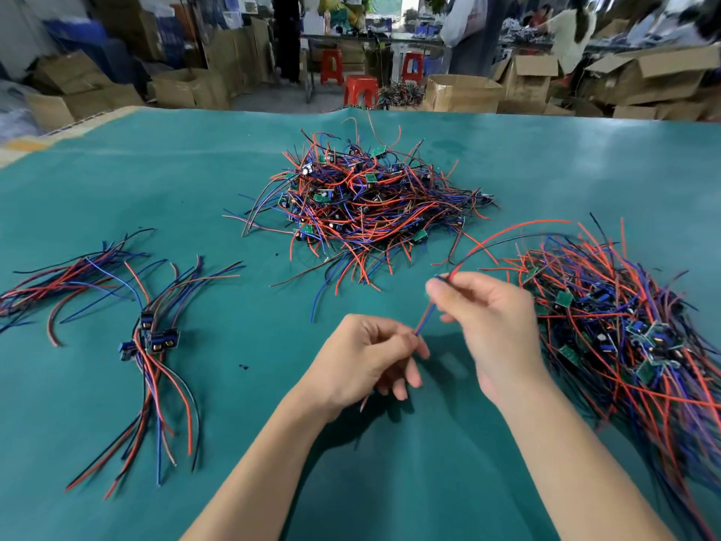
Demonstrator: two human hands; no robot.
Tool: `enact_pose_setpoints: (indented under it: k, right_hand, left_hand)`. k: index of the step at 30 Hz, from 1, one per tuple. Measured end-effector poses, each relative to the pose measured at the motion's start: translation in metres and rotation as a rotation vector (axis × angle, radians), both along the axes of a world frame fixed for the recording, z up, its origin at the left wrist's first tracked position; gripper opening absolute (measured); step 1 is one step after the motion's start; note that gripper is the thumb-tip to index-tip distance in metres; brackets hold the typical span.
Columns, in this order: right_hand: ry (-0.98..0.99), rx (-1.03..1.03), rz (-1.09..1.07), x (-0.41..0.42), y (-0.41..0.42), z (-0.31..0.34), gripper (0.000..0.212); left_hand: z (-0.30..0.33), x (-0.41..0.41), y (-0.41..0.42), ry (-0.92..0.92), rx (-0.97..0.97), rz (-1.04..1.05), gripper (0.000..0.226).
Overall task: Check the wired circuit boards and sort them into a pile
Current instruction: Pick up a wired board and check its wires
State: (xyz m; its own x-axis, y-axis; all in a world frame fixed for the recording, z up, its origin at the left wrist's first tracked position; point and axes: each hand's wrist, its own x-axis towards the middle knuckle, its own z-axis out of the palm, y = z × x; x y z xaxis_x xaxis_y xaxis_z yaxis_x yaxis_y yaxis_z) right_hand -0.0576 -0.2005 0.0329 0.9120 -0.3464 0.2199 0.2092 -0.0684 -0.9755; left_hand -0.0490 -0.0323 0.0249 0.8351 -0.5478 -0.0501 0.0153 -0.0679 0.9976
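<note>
The head view showed both hands above the green table [117, 181], sharing one pair of red and blue wires [424, 321]. The left hand [366, 361] pinched the lower end with curled fingers; the right hand [487, 326] pinched higher up, where a red and a black lead arched away toward the right pile [624, 326]. Whether a board hung on these wires could not be told; none showed in either hand.

The likeliest trouble was snagging: those arching leads ran toward the right pile, so a pull might drag neighbouring boards out or tighten the tangle. A sharp tug could also strain a solder joint.

Three groups lay on the table: a big heap [363, 205] at the centre far side, the right pile, and the sorted bunch [152, 337] at left, well apart from the hands. In that bunch about three blue boards showed; the boards in the two tangles were too many to count.
</note>
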Motion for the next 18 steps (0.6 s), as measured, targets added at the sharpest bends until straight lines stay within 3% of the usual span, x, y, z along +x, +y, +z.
enact_pose_setpoints:
  k: [2, 7, 12, 15, 18]
  right_hand:
    - [0.004, 0.077, -0.103, 0.002, -0.011, 0.003, 0.02]
    - [-0.04, 0.226, -0.278, 0.003, -0.032, 0.013, 0.014]
    - [-0.348, 0.183, -0.369, -0.011, -0.023, 0.072, 0.007]
    - [-0.449, 0.098, -0.138, -0.014, 0.002, 0.119, 0.009]
    - [-0.23, 0.018, 0.262, -0.007, 0.06, 0.129, 0.013]
  left_hand:
    - [0.001, -0.002, -0.002, 0.004, 0.041, -0.054, 0.028]
    - [0.002, -0.003, -0.003, -0.009, 0.067, -0.115, 0.03]
    - [-0.006, -0.004, -0.008, -0.13, 0.131, 0.072, 0.029]
    - [-0.008, -0.001, -0.01, -0.15, 0.155, 0.148, 0.025]
    - [-0.007, -0.004, -0.012, -0.17, 0.151, 0.174, 0.025]
